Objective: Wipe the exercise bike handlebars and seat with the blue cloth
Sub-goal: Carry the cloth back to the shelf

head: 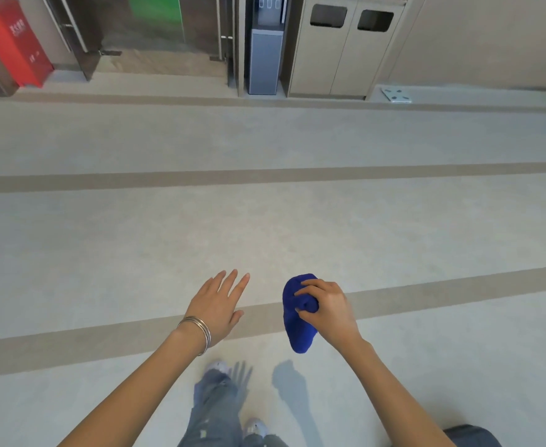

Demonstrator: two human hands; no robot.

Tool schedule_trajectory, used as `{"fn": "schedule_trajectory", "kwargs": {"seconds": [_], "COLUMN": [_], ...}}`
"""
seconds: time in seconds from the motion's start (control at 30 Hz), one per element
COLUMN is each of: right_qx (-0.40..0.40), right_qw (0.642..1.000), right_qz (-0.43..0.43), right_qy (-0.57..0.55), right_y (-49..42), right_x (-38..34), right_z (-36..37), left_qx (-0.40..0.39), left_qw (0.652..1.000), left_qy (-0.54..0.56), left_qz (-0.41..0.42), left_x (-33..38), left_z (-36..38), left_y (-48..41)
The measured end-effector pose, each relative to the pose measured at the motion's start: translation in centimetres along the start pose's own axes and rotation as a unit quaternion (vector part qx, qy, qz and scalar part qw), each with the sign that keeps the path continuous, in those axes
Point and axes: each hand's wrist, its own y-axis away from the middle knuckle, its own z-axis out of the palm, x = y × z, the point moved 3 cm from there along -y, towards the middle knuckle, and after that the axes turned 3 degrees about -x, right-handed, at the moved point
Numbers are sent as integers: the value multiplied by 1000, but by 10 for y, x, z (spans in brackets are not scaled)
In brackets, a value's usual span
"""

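Cloth (pixel 298 333) (blue, bunched into a wad) is pinched at its middle by the curled fingers (pixel 310 283) and thumb of the right hand (pixel 328 304). Its lower end hangs free below that hand, in the air above the floor (pixel 136 237). On the left hand (pixel 216 304) the fingers are straight and slightly spread, palm down, holding nothing. Thin metal bangles (pixel 197 330) ring the left wrist. Both forearms are bare and enter from the bottom edge. Beneath them are jeans (pixel 213 411) and pale shoes (pixel 218 366), with the shadows of both hands on the floor. The floor is pale with tan stripes (pixel 265 175). At the far wall stand a red cabinet (pixel 10 43), a dispenser (pixel 265 53) and, just right of it, a bin unit (pixel 345 59) with two openings.
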Motion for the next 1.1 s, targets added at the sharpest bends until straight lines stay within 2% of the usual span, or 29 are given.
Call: {"fn": "schedule_trajectory", "kwargs": {"seconds": [0.4, 0.67, 0.83, 1.1], "right_qx": [21, 38, 30, 19], "right_qw": [997, 996, 994, 996], "right_qz": [70, 82, 106, 82], "right_qy": [12, -9, -28, -37], "right_y": [-179, -295, -349, -468], "right_x": [17, 19, 40, 97], "right_z": [-44, -75, -84, -118], "left_qx": [2, -2, -27, -40], "left_qw": [998, 995, 994, 995], "left_qy": [-42, -58, -62, -62], "left_qz": [44, 82, 88, 67], "left_x": [-60, -101, -115, -115], "left_z": [-66, -116, -124, -150], "left_y": [-193, -319, -377, -496]}}
